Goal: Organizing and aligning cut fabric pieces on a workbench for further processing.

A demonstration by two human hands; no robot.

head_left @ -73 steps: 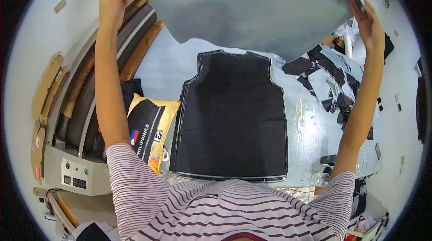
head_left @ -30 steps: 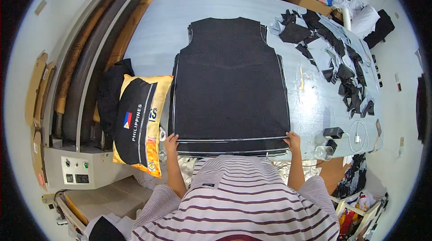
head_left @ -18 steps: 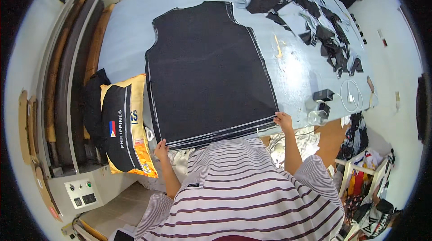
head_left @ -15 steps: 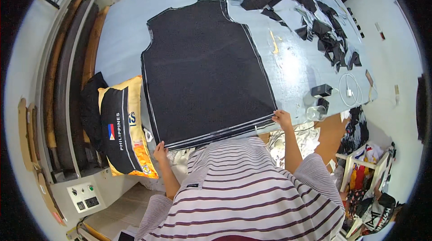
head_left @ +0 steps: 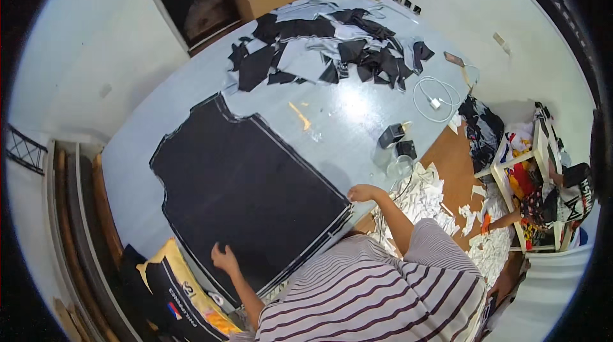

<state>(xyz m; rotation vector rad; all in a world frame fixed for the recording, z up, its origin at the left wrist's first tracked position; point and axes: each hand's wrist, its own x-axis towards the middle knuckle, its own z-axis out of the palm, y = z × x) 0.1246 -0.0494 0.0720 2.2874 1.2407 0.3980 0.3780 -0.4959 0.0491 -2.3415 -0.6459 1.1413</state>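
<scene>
A stack of black garment-shaped fabric panels (head_left: 249, 189), with white edge lines and cut-out armholes, lies at a slant on the pale table (head_left: 143, 150). Its near right corner is pinched between the closed fingers of my right hand (head_left: 362, 193). My left hand (head_left: 223, 258) is over the lower left part of the fabric, thumb and fingers apart, holding nothing. Whether that hand touches the cloth is hard to tell. Beside it, off the near left edge, leans a yellow and black cushion (head_left: 182, 291).
Black and grey fabric scraps (head_left: 364, 55) cover the far side. On the right are black power adapters (head_left: 391, 136), a clear cup (head_left: 400, 166) and a white cable (head_left: 435, 104). White scraps (head_left: 421, 195) litter the floor, where another person's arm (head_left: 507, 219) reaches in.
My view has turned to the right. My left hand has let go of the near left corner and moved over the fabric; my right hand stays at the near right corner.
</scene>
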